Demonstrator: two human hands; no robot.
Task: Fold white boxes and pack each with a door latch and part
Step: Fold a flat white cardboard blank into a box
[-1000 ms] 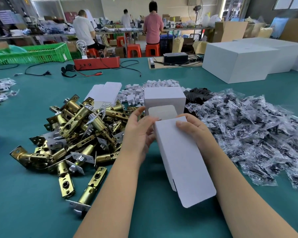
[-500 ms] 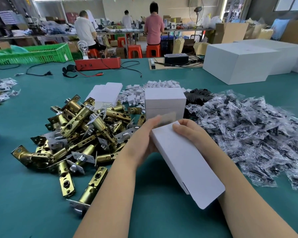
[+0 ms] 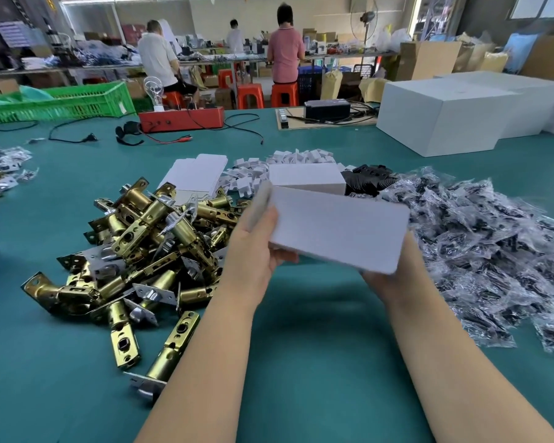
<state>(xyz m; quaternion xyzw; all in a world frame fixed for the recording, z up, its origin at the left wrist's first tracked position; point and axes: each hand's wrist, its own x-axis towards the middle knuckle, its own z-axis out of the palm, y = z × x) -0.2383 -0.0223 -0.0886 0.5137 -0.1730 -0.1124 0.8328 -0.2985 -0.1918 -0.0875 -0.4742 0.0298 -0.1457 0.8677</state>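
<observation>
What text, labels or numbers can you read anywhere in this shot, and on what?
None can be read.
White box in both hands: blank on the face that shows.
Big white cartons at the far right: no print visible.
Papers on the far left wall: too small and blurred.
Yellow marks at the top left: blurred, unreadable.

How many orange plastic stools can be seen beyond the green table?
3: one orange plastic stool under the seated person in white, one free in the middle, one behind the person in pink. Others may be hidden.
</observation>
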